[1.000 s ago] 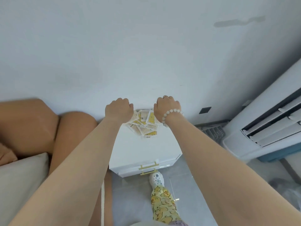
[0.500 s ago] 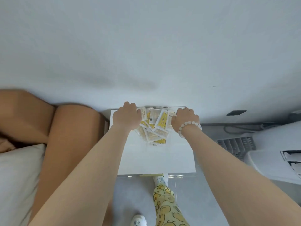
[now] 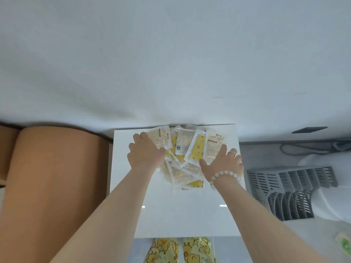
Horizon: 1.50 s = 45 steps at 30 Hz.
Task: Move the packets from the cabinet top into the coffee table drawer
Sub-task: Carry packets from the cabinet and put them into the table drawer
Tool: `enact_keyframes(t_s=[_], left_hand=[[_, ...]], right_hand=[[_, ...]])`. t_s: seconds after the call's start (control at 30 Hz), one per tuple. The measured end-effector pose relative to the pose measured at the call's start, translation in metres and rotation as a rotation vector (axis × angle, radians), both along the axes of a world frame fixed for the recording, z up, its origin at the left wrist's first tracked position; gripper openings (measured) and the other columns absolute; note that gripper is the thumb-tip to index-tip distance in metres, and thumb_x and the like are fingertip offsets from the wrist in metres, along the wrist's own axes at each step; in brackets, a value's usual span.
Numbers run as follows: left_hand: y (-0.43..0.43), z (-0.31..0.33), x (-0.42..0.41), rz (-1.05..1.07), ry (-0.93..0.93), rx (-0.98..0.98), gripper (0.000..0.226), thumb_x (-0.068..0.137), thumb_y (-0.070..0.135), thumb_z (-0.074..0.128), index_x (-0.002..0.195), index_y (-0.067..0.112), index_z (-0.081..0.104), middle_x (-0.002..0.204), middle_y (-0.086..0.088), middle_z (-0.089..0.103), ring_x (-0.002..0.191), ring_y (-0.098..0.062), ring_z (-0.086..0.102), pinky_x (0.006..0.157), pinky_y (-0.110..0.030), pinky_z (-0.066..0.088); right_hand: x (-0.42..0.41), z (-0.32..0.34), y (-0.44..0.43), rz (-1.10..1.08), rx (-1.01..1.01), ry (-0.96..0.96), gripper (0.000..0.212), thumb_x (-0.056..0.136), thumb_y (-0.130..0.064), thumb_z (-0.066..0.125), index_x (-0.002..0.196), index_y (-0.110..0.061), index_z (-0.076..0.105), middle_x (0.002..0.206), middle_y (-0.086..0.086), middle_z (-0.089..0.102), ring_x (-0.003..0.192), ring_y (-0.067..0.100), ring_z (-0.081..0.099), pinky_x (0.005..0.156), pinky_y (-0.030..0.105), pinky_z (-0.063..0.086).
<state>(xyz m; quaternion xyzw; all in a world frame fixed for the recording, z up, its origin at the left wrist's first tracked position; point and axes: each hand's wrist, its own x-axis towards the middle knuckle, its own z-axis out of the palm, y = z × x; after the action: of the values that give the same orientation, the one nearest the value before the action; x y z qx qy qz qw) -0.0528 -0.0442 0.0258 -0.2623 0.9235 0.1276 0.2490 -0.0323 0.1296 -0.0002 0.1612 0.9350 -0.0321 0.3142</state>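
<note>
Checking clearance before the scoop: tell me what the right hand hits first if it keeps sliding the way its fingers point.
The right hand already touches the packets; beyond them, probably the wall.

Both hands (image 3: 146, 154) (image 3: 222, 164) flanking packets (image 3: 182, 149), white cabinet top (image 3: 178, 211)

Both arms reach forward; left grip (image 3: 145, 153) and right grip (image 3: 223, 163) lie palm-down (fingers fairly straight, spread).

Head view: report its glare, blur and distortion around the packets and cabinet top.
Head view: even, soft light; two small glare spots on the glossy cabinet top; wide-angle bending bows the wall line and stretches the forearms; packets are fairly sharp, though their print is too small to read; left hand and right hand show slight softness.
</note>
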Motion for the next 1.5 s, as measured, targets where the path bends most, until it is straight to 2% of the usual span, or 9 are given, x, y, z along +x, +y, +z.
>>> enact_keyframes(t_s=[0.13, 0.2, 0.3, 0.47, 0.6, 0.83, 1.1, 1.3, 1.5], left_hand=[[0.017, -0.056, -0.026, 0.067, -0.05, 0.049, 0.093, 0.075, 0.057, 0.065, 0.14, 0.005, 0.023, 0.142, -0.009, 0.029, 0.134, -0.029, 0.028, 0.101, -0.042, 0.038], [0.029, -0.073, -0.037, 0.121, -0.098, 0.121, 0.115, 0.069, 0.069, 0.065, 0.148, 0.005, 0.009, 0.154, -0.012, 0.011, 0.144, -0.033, 0.008, 0.113, -0.048, 0.024], [0.043, -0.087, -0.045, 0.168, -0.16, 0.178, 0.137, 0.058, 0.077, 0.066, 0.15, 0.01, -0.01, 0.157, -0.012, -0.015, 0.144, -0.035, -0.014, 0.114, -0.054, 0.003], [0.048, -0.099, -0.054, 0.282, -0.135, 0.256, 0.144, 0.049, 0.07, 0.077, 0.149, 0.022, -0.013, 0.155, -0.01, -0.024, 0.143, -0.039, -0.014, 0.113, -0.057, 0.002], [0.049, -0.106, -0.056, 0.278, -0.132, 0.177, 0.143, 0.046, 0.07, 0.078, 0.15, 0.022, -0.008, 0.156, -0.015, -0.016, 0.144, -0.038, -0.004, 0.112, -0.058, 0.013], [0.04, -0.111, -0.047, 0.253, -0.081, 0.091, 0.134, 0.05, 0.081, 0.066, 0.149, 0.013, 0.007, 0.147, -0.008, 0.021, 0.133, -0.031, 0.025, 0.097, -0.048, 0.038], [0.023, -0.104, -0.048, 0.177, -0.084, 0.12, 0.118, 0.067, 0.069, 0.066, 0.151, 0.011, 0.006, 0.144, -0.008, 0.022, 0.132, -0.031, 0.024, 0.093, -0.043, 0.043], [0.008, -0.101, -0.045, 0.106, -0.051, 0.197, 0.098, 0.075, 0.052, 0.071, 0.147, 0.011, 0.019, 0.144, -0.006, 0.03, 0.132, -0.032, 0.031, 0.097, -0.04, 0.041], [-0.016, -0.095, -0.053, -0.155, -0.193, 0.222, 0.101, 0.068, 0.046, 0.08, 0.148, 0.02, 0.025, 0.139, -0.009, 0.03, 0.125, -0.03, 0.045, 0.097, -0.034, 0.041]], right_hand=[[-0.011, -0.038, -0.014, -0.036, -0.038, -0.071, 0.105, 0.079, -0.076, 0.04, 0.15, -0.018, -0.011, 0.156, 0.018, -0.006, 0.143, 0.039, 0.006, 0.115, 0.044, 0.016], [-0.018, -0.051, -0.018, -0.097, -0.063, -0.06, 0.118, 0.07, -0.083, 0.044, 0.148, -0.022, -0.02, 0.156, 0.018, -0.012, 0.144, 0.039, -0.001, 0.116, 0.046, 0.012], [-0.025, -0.064, -0.02, -0.177, -0.09, -0.048, 0.132, 0.057, -0.089, 0.049, 0.146, -0.025, -0.025, 0.156, 0.018, -0.013, 0.144, 0.038, -0.001, 0.116, 0.047, 0.011], [-0.031, -0.076, -0.02, -0.29, -0.115, -0.035, 0.14, 0.049, -0.089, 0.055, 0.147, -0.024, -0.021, 0.158, 0.012, 0.001, 0.142, 0.036, 0.013, 0.114, 0.049, 0.019], [-0.034, -0.079, -0.019, -0.298, -0.157, -0.006, 0.138, 0.053, -0.084, 0.06, 0.149, -0.019, -0.015, 0.157, 0.012, 0.009, 0.139, 0.035, 0.022, 0.108, 0.04, 0.031], [-0.03, -0.078, -0.021, -0.238, -0.252, 0.053, 0.118, 0.069, -0.072, 0.06, 0.151, -0.015, -0.003, 0.155, 0.006, 0.019, 0.135, 0.026, 0.032, 0.104, 0.03, 0.033], [-0.027, -0.076, -0.015, -0.088, -0.21, 0.056, 0.079, 0.093, -0.048, 0.046, 0.151, -0.015, 0.002, 0.153, 0.005, 0.024, 0.125, 0.029, 0.041, 0.097, 0.03, 0.038], [-0.033, -0.083, -0.016, -0.15, -0.119, 0.072, 0.048, 0.093, -0.014, 0.047, 0.136, -0.012, 0.026, 0.126, 0.008, 0.052, 0.106, 0.027, 0.056, 0.075, 0.026, 0.041], [-0.034, -0.083, -0.015, -0.229, -0.11, 0.09, 0.042, 0.092, -0.013, 0.05, 0.13, -0.015, 0.033, 0.119, 0.006, 0.054, 0.103, 0.027, 0.058, 0.064, 0.028, 0.039]])
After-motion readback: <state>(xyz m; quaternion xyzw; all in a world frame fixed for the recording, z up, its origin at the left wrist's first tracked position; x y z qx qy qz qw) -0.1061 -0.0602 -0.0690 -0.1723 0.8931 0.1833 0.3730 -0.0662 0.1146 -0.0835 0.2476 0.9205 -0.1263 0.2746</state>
